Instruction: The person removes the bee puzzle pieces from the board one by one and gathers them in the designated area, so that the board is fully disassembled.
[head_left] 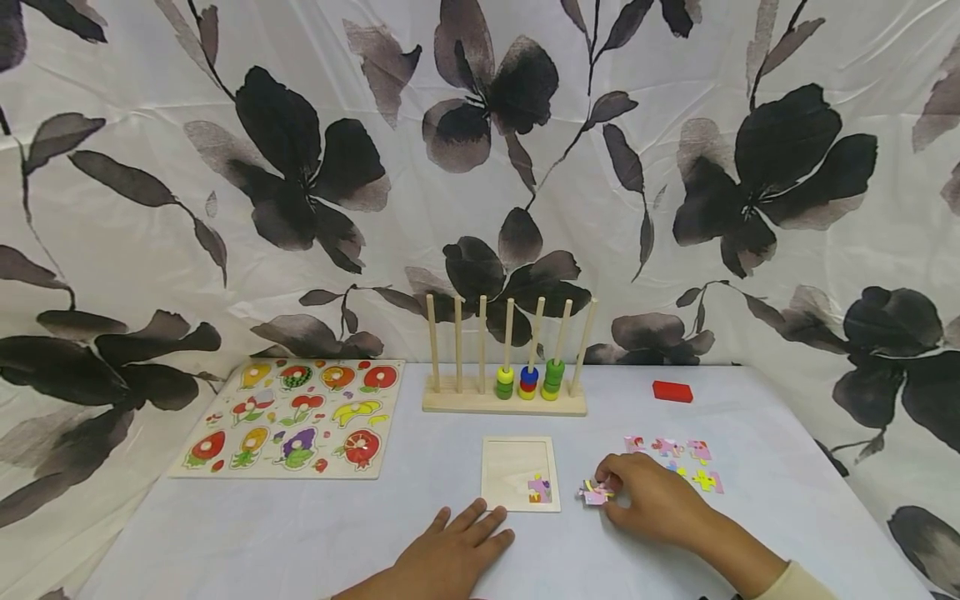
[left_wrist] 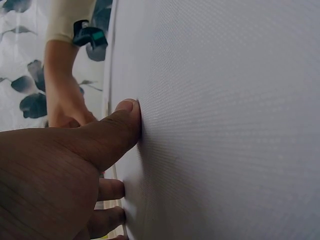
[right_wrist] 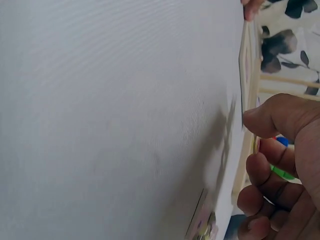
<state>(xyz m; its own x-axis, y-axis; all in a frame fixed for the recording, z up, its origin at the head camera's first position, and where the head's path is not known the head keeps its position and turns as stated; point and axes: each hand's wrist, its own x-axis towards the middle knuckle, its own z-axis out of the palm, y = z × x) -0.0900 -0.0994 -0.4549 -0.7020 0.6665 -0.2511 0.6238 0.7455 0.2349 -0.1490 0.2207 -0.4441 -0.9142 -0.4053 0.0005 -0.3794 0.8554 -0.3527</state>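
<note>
My right hand [head_left: 660,504] pinches a pink jigsaw piece [head_left: 595,494] with thumb and fingers, just right of a small wooden puzzle tray [head_left: 506,467]. One pink and purple piece [head_left: 539,488] lies in the tray's lower right corner. Spread and fairly straight, the fingers of my left hand [head_left: 453,552] rest at the tray's lower left edge. Several loose jigsaw pieces [head_left: 699,450] lie beyond my right hand, which partly covers them. In the right wrist view the curled right fingers [right_wrist: 258,169] hide most of the held piece.
A fruit puzzle board [head_left: 300,419] lies at the left of the white-covered table [head_left: 300,529]. Behind the tray stands a wooden peg stand [head_left: 457,402] with upright rods and coloured rings. A red block [head_left: 672,392] sits at the back right. Floral cloth [head_left: 480,200] hangs behind.
</note>
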